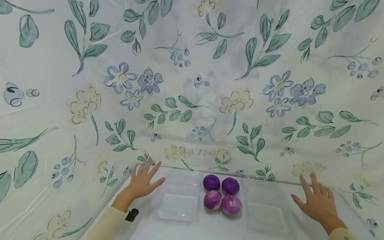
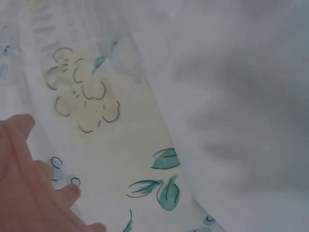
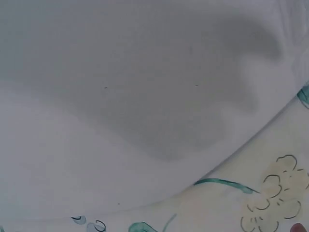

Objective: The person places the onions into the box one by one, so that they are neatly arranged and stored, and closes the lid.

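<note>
Clear rectangular plastic trays [image 1: 179,207]: left and right on smooth white table [image 1: 220,230]
Glossy, round purple onions [image 1: 213,200]: four between the trays, near pair paler
Left hand [image 1: 140,184] and right hand [image 1: 319,202]: fingers spread, outside trays

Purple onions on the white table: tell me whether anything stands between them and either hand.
Yes, on both sides: the left clear plastic container lies between the left hand and the purple onions, and the right clear plastic container between the right hand and them. Both look low enough to reach over.
</note>
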`<state>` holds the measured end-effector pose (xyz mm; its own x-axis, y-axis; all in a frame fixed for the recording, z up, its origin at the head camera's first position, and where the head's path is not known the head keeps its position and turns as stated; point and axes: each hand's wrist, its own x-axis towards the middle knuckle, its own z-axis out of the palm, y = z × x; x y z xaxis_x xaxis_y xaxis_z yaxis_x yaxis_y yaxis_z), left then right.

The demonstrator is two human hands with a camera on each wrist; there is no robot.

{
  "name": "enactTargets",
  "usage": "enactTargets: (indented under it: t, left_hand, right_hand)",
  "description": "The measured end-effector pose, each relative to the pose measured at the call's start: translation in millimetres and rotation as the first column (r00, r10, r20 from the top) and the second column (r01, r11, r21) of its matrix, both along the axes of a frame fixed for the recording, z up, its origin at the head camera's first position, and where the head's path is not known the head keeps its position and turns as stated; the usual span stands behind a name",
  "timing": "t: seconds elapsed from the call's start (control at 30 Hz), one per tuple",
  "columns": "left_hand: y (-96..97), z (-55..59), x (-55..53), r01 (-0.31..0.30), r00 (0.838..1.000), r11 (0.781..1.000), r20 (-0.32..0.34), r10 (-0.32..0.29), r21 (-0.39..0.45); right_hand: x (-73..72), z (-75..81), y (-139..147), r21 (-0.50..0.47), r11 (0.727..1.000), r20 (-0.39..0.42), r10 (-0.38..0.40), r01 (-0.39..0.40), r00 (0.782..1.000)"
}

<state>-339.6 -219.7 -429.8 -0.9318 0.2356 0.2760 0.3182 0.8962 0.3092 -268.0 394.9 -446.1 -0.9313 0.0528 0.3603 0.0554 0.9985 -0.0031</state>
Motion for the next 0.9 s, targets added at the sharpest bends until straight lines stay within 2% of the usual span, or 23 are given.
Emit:
enactTargets:
  t: [0.13,0.33,0.47,0.63,0.77,0.83,0.9]
  left_hand:
    - [9.3,-0.4,12.3,0.051,0.995,0.998,0.081,-0.054,0.041]
    - [16.8,-6.6,24.6,0.092,0.984,0.991,0.14,-0.105,0.099]
    - [21.1,-14.9,29.0,0.126,0.963,0.98,0.219,-0.158,0.152]
    - [29.7,-25.1,29.3,0.18,0.935,0.96,0.264,-0.235,0.216]
    - [37.4,-29.8,31.9,0.18,0.913,0.956,0.324,-0.25,0.233]
    - [39.5,-30.0,34.4,0.167,0.91,0.959,0.339,-0.24,0.229]
    - [40.4,-29.8,36.6,0.159,0.913,0.962,0.337,-0.228,0.222]
  right_hand:
    - [-1.5,2.6,-7.4,0.003,1.0,-0.001,0.03,-0.03,1.0]
    - [-12.3,11.0,-25.5,0.015,0.996,-0.02,0.087,-0.087,0.996]
    - [-18.9,14.3,-39.0,0.028,0.993,-0.011,0.111,-0.111,0.994]
    - [-25.8,15.1,-52.6,0.042,0.988,-0.028,0.153,-0.151,0.988]
    - [-32.7,15.8,-64.0,0.047,0.981,-0.032,0.187,-0.186,0.982]
    - [-36.4,16.5,-71.7,0.039,0.979,-0.027,0.203,-0.202,0.979]
    - [-39.5,17.4,-80.2,0.032,0.976,-0.021,0.217,-0.216,0.976]
